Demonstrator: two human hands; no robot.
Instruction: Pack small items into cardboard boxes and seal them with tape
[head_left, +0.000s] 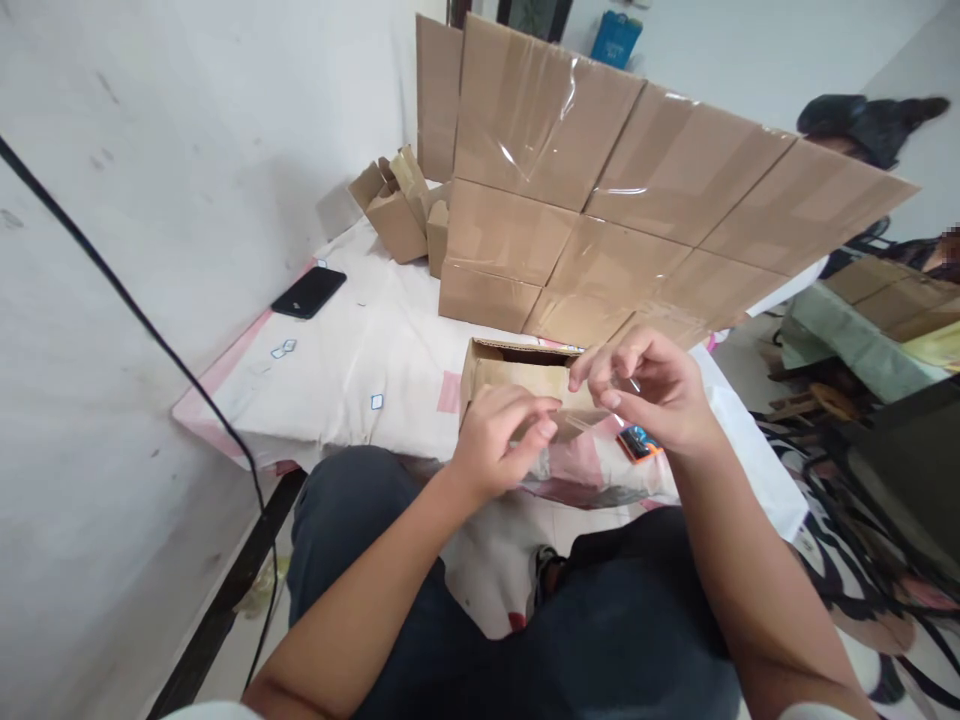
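Observation:
My left hand (506,437) is held over the near edge of the table, its thumb and forefinger drawn close together. Whatever lies between those fingertips is too small to make out. My right hand (649,388) is raised a little higher, fingers curled round a small clear, shiny piece (626,383). A faint transparent strip seems to run between the hands. Just behind them sits a small open cardboard box (517,373), partly hidden by my fingers. Below my right hand lies a small blue and orange item (639,443).
A tall wall of taped cardboard boxes (570,240) rises behind the small box. Smaller open cartons (397,222) stand at its left. A black phone (309,292) and small blue-edged squares (377,402) lie on the white cloth (352,340). At far right, another person (862,125) is partly visible.

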